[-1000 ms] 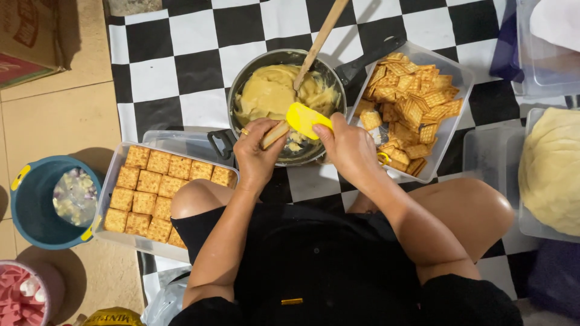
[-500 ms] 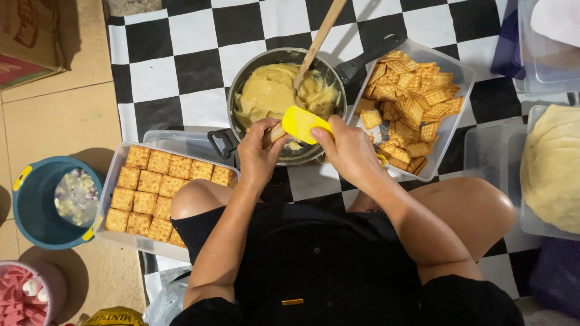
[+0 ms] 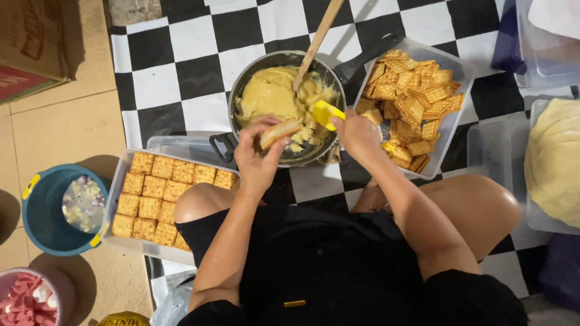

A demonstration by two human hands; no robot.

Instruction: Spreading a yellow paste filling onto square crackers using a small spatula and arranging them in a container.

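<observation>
Cracker (image 3: 279,131) sits pinched in our left hand (image 3: 258,158) over the pan (image 3: 284,108)'s six-o'clock rim, so filling drops back in. Our right hand (image 3: 357,134) grips a yellow spatula (image 3: 326,113) beside it. Filled tray (image 3: 158,202) lies at eight o'clock, loose crackers (image 3: 411,99) at three; the wooden spoon (image 3: 314,42) crowds the pan.

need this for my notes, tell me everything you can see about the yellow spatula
The yellow spatula has a flat, squarish blade that looks like soft silicone or plastic. Only the blade shows; the handle is hidden inside the right hand, which grips it. The blade is tilted and points left over the dark metal pan, above the pale yellow filling, close to the filled cracker pinched in the left hand. Whether it touches the filling or the cracker cannot be told.
</observation>
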